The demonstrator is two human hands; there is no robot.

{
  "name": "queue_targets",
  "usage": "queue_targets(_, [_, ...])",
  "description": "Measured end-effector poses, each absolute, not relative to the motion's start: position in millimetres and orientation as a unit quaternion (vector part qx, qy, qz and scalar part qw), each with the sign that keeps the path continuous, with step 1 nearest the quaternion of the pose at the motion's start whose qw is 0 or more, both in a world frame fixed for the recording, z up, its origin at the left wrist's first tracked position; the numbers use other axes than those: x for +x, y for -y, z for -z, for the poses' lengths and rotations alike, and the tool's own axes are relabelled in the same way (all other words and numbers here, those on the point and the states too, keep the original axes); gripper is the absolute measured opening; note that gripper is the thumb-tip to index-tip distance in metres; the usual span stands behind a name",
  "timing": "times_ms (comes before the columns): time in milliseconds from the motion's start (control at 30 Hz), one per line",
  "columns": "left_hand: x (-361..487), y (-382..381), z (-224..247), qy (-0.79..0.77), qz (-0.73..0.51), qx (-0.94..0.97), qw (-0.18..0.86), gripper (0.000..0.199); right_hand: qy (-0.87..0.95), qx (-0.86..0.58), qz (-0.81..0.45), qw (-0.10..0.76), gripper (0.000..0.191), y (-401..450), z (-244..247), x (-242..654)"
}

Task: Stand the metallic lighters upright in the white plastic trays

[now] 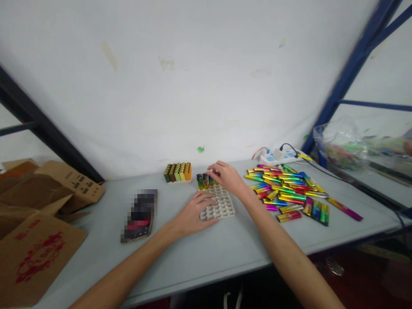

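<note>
My left hand (198, 212) rests over the left side of a white tray (227, 208) with rows of holes, steadying it with the thumb along the near edge. At the tray's far end stand several dark-topped lighters (202, 182) in the holes. My right hand (227, 176) is above that far row, its fingers bent in a pinch around the top of a lighter, which the fingers partly cover. To the right lies a loose heap of shiny multicoloured lighters (283, 189).
A filled block of upright lighters (178, 172) stands near the wall. A phone (140, 216) lies left of the tray, with open cardboard boxes (41, 240) farther left. Behind the heap are a power strip (278, 156) and cable; a plastic bag (343, 143) sits at far right.
</note>
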State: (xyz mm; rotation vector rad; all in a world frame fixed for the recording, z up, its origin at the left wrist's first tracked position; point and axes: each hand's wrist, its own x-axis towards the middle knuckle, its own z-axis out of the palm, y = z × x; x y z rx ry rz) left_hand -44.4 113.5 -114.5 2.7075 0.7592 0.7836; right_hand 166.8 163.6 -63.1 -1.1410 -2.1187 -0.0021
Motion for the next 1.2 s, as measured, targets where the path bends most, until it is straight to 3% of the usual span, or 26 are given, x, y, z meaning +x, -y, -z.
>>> queue_targets(133, [-44, -114, 114, -0.252, -0.269, 0.923, 0.112, 0.034, 0.744, -0.576, 0.03, 0.338, 0.028, -175, 64, 191])
queue_targets(233, [-44, -113, 114, -0.247, -0.271, 0.924, 0.109, 0.034, 0.665, -0.695, 0.058, 0.267, 0.027, -181, 75, 213])
queue_targets(400, [-45, -112, 112, -0.248, -0.271, 0.924, 0.106, 0.033, 0.559, -0.815, 0.038, 0.147, 0.046, -181, 101, 236])
queue_targets(567, [-44, -111, 111, -0.256, -0.272, 0.921, 0.112, 0.033, 0.574, -0.814, 0.001, 0.095, 0.047, -181, 105, 239])
queue_targets(1200, [-44, -111, 113, -0.259, -0.267, 0.922, 0.11, 0.035, 0.703, -0.696, -0.024, 0.142, 0.04, -193, 103, 247])
